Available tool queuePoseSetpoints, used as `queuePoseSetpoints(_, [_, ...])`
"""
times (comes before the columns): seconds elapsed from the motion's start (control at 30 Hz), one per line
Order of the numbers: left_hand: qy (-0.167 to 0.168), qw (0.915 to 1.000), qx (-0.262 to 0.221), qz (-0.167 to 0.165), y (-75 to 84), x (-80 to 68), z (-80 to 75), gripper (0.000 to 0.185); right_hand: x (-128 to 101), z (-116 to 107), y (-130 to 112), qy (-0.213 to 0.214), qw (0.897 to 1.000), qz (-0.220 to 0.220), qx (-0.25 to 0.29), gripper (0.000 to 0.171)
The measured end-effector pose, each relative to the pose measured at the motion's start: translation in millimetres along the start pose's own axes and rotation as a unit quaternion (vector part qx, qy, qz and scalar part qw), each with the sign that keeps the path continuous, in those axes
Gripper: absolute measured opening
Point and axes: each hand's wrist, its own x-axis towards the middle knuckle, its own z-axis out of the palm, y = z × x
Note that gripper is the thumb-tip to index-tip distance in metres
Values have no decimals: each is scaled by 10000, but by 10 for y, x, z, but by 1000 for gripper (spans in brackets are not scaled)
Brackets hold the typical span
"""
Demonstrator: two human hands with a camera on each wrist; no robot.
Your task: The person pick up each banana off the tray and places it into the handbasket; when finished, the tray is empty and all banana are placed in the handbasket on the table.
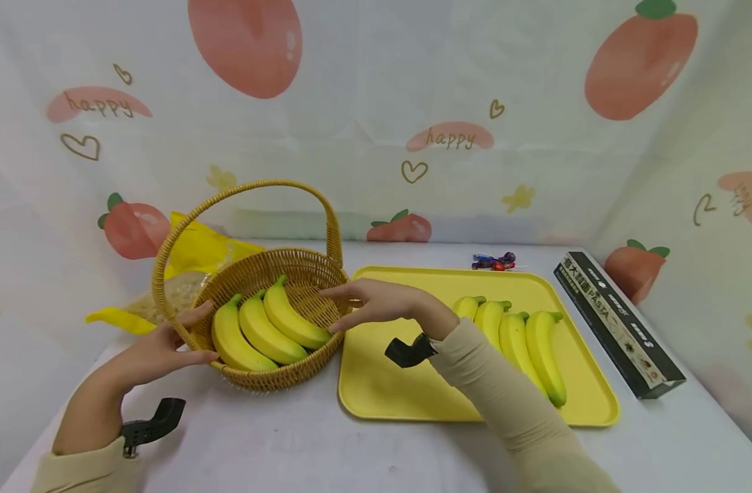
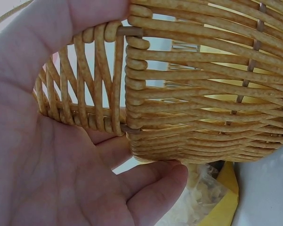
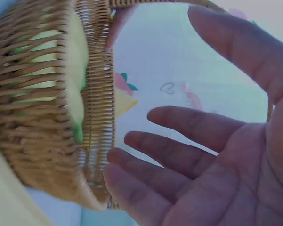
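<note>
Three yellow bananas (image 1: 269,327) lie side by side in a woven basket (image 1: 302,263) with a tall arched handle. My left hand (image 1: 157,352) holds the basket at its left side, the thumb and fingers around the base of the handle; the left wrist view shows this hand (image 2: 80,155) close against the weave. My right hand (image 1: 382,305) is over the basket's right rim, fingers spread and nothing held. In the right wrist view that hand (image 3: 216,174) has its palm visible beside the basket. Several more bananas (image 1: 542,356) lie on a yellow tray (image 1: 407,383), partly hidden by the right forearm.
Behind the basket is a yellow bag (image 1: 203,246) with a clear part showing pale contents. A dark pasta box (image 1: 619,325) lies right of the tray. Small wrapped candies (image 1: 496,261) lie behind the tray. A printed cloth (image 1: 351,103) hangs at the back.
</note>
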Motion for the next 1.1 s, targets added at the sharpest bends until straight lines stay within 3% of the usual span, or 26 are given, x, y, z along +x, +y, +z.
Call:
queuePoseSetpoints(0.23, [35,10000,-8,-23,-22,-12,-11,88,-237,112,112,480,9987,-52,-181,65])
queuePoseSetpoints(0.67, [50,10000,35,-15,-14,-17,-14,88,-722,265,448,1395,9879,469,484,78])
queuePoseSetpoints(0.93, [20,10000,-54,0,-5,-10,-14,87,-1029,290,629,1465,9814,1024,704,79])
queuePoseSetpoints(1.1, [62,10000,4,40,9,-9,-7,88,-1223,276,701,1625,9787,1199,364,77])
